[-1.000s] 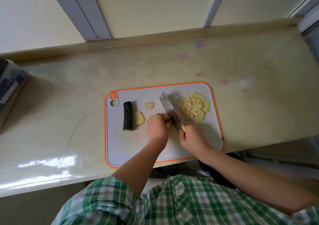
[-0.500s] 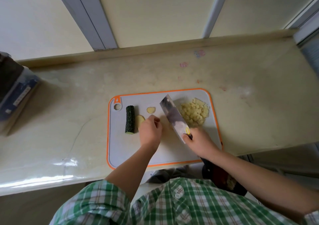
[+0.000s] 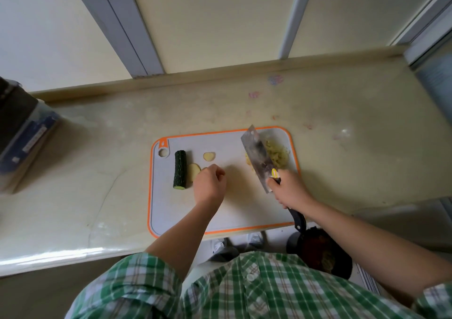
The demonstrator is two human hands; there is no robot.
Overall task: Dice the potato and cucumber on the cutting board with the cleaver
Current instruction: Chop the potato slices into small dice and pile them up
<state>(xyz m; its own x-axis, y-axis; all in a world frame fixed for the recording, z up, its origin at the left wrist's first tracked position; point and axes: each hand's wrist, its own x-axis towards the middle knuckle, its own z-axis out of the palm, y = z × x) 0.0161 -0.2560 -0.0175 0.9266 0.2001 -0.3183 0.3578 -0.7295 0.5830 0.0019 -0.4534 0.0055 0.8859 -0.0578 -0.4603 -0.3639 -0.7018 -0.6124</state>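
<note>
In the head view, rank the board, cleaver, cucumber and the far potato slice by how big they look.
1. board
2. cleaver
3. cucumber
4. far potato slice
No two look alike.

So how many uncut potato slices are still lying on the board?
2. The small slice lies alone toward the far edge of the cutting board. The larger slice sits beside the cucumber, partly under the left hand. More may hide beneath it.

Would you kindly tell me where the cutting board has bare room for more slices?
Bare: the middle strip between the left hand and the cleaver, and the near edge of the cutting board. Crowded: cucumber and potato slices at left, diced potato at far right.
</note>
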